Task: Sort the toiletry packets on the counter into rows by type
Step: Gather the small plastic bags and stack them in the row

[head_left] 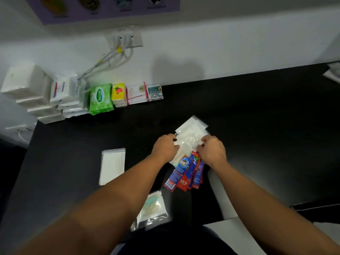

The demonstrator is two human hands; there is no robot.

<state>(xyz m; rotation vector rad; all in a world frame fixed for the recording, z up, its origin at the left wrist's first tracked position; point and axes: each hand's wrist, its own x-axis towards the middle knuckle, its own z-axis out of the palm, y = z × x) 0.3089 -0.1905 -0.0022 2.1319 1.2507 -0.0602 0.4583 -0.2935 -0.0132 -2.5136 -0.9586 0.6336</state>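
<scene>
Black worktop (266, 129) along white wall (230, 52), w/ sorted row of packs (101, 98) lined up at back left. Mid-worktop sits a mixed pile: left hand (165, 148) & right hand (213, 150) each pinch clear packets (191, 128) lying over toothpaste sachets (184, 174), prob to split types apart.

Covered, cropped and blurred parts

The fingertips of the left grip (165, 147) and right grip (213, 150) curl out of sight into the clear packets (191, 129), whose near half they cover. The red and blue sachets (182, 173) lose their upper ends under the right grip. At lower centre a printed packet (153, 207) is blurred and partly under the left forearm. The poster (103, 8) is cropped by the top edge, its labels unreadable. A white thing (334, 71) is cut by the right edge.
</scene>
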